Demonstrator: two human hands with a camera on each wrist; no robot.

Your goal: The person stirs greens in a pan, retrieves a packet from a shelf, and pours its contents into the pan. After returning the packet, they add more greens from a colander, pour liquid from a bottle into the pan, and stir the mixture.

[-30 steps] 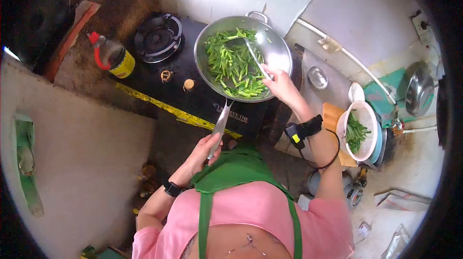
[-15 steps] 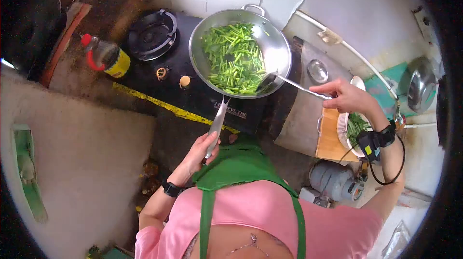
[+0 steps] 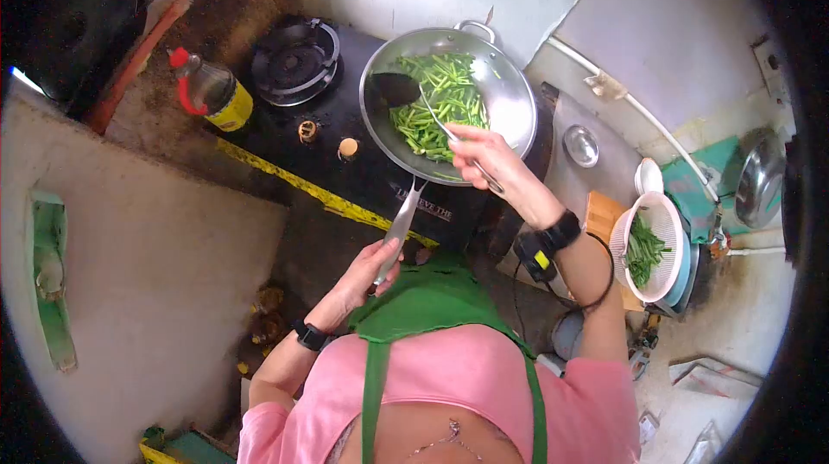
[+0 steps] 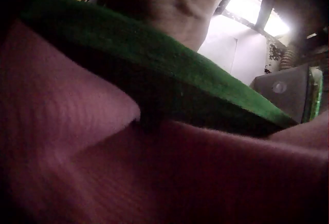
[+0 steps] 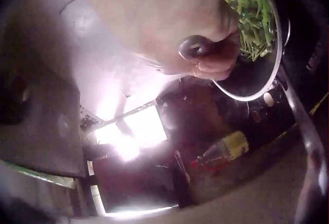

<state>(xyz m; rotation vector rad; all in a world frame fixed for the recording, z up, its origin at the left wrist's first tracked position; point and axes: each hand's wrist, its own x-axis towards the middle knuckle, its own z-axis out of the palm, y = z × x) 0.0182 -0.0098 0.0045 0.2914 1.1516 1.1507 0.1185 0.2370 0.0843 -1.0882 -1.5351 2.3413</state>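
A steel wok [image 3: 515, 101] on the stove holds chopped green stalks [image 3: 445, 114], seen too at the top of the right wrist view. My left hand [image 3: 371, 265] grips the wok's long metal handle [image 3: 401, 224]. Above the wok, my right hand [image 3: 496, 163] holds a spatula [image 3: 439, 118] by its thin handle, fingers curled round it. The spatula's dark blade [image 3: 395, 90] is over the left side of the stalks. In the right wrist view, the handle's end [image 5: 195, 47] sticks out of the fist. The left wrist view mostly shows the green apron [image 4: 154, 64].
Left of the wok are a second burner [image 3: 295, 62] and an oil bottle [image 3: 214, 97] with a red handle. On the right, a white basket [image 3: 671, 215] holds more greens beside a wooden board [image 3: 604, 215] and a small metal bowl [image 3: 581, 146].
The right hand first swung right with the spatula to the wok's right rim, then back left over the wok, carrying the blade to the left side. The left hand keeps its grip.
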